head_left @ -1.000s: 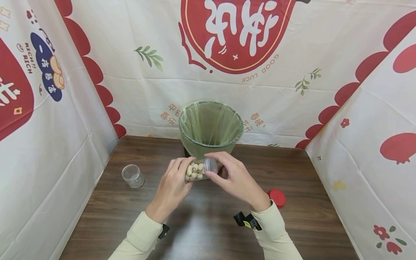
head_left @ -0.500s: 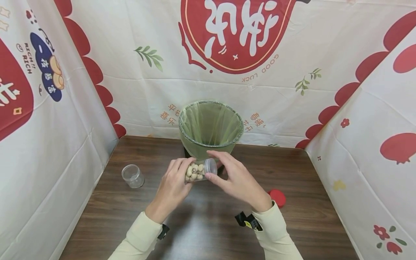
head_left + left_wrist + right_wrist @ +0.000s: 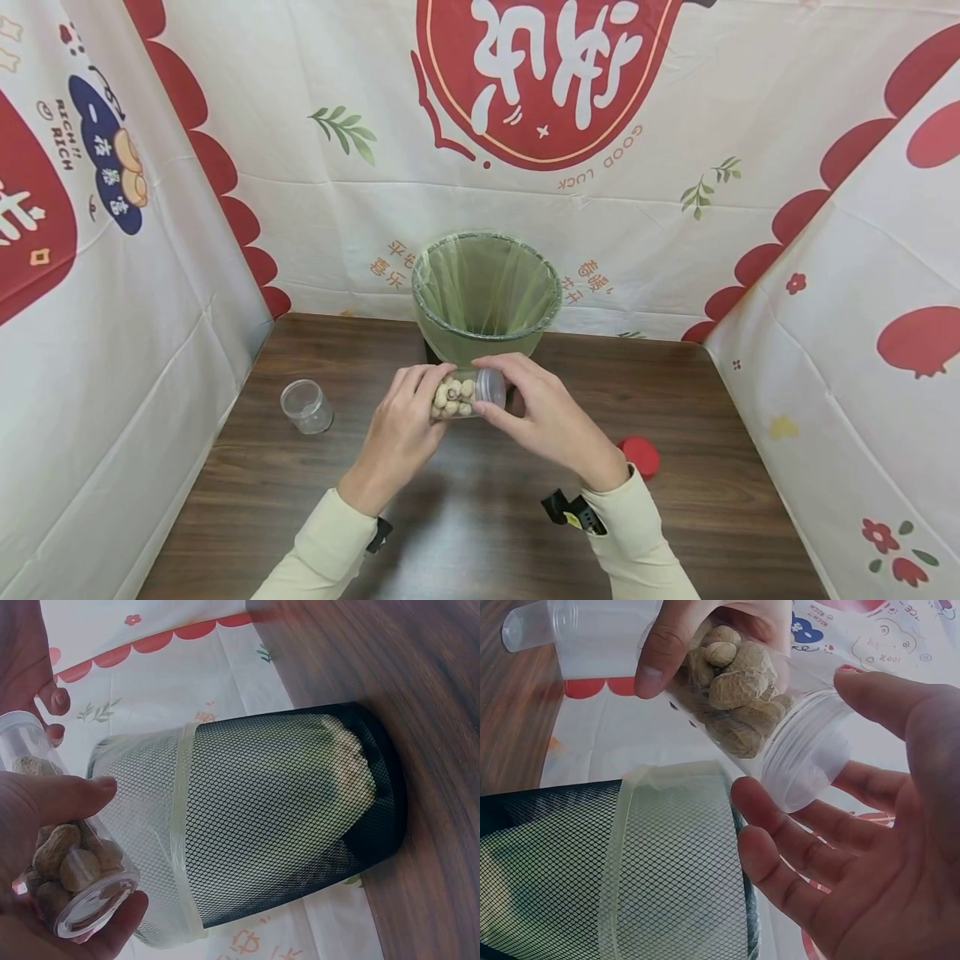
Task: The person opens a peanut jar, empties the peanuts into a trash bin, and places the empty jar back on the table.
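The left hand grips a clear jar of peanuts, tipped sideways above the counter near the bin; the right hand grasps the jar's top end.

This is a curtained-off tabletop booth, whether within a home or a workplace I can't tell: a dark wood-grain bench stands hemmed on three visible sides by white cloth printed with red scallops, leafy sprigs and cheerful lettering ("GOOD LUCK", it reads).
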Demonstrator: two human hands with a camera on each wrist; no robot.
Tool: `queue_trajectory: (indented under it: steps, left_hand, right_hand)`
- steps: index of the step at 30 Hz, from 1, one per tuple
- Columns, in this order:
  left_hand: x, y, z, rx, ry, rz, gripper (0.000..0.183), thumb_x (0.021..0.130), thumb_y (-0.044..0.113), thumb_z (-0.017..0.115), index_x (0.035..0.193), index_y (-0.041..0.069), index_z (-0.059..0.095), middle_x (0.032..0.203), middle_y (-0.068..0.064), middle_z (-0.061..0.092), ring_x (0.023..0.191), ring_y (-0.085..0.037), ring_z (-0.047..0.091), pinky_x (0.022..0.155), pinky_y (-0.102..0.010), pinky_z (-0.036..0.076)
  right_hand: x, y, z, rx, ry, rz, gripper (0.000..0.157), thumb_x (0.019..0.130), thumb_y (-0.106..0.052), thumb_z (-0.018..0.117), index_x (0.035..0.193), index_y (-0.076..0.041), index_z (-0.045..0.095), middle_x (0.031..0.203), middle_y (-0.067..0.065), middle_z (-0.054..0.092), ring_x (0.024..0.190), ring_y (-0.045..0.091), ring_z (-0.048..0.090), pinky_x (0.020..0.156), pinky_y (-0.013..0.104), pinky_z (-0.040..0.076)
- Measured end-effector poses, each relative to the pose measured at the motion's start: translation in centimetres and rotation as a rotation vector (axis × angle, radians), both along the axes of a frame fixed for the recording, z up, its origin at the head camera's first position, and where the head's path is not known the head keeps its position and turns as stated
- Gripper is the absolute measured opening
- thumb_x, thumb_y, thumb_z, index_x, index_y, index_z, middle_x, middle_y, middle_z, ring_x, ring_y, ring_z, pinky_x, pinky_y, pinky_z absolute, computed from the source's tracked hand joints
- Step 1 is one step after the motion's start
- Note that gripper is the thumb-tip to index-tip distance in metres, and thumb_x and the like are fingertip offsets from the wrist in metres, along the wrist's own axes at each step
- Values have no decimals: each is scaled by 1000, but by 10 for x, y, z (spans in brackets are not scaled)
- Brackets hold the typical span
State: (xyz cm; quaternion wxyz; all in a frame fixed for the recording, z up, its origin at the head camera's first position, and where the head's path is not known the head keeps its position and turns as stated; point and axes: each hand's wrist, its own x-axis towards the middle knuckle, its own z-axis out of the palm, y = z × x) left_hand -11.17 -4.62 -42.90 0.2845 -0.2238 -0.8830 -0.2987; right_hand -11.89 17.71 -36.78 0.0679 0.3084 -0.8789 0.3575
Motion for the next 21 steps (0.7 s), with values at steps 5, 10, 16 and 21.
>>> queue_trajectory:
  steps: [5,10,16,21]
  left_hand:
    - [2,0,-1,9,-42,0,59,77,-1,89,132,9,68,117,-10,71,108,-30,66,82,-46,64]
    - [3,-2,-1,4,-98,-2,61,77,0,90,132,11,68,118,-9,70,107,-29,66,81,-46,64]
    - [4,-3,-1,0,-128,-2,65,75,-2,91,133,11,67,119,-10,70,108,-30,66,83,-47,63]
    - [3,-3,-1,-6,-89,0,70,70,-7,91,134,9,67,121,-10,70,110,-30,65,87,-46,63]
  right_hand:
    - [1,1,0,14,39,29,48,98,-24,82,141,-11,66,135,1,68,100,12,65,80,34,60]
    - [2,3,0,45,76,64,50,96,-20,84,142,-11,66,142,2,66,129,18,66,106,42,58]
    - [3,4,1,62,56,78,61,93,-19,87,148,-14,62,149,1,64,134,18,64,111,44,56]
    - [3,3,3,72,11,25,73,95,-30,85,158,-13,52,154,4,61,123,16,67,103,43,59]
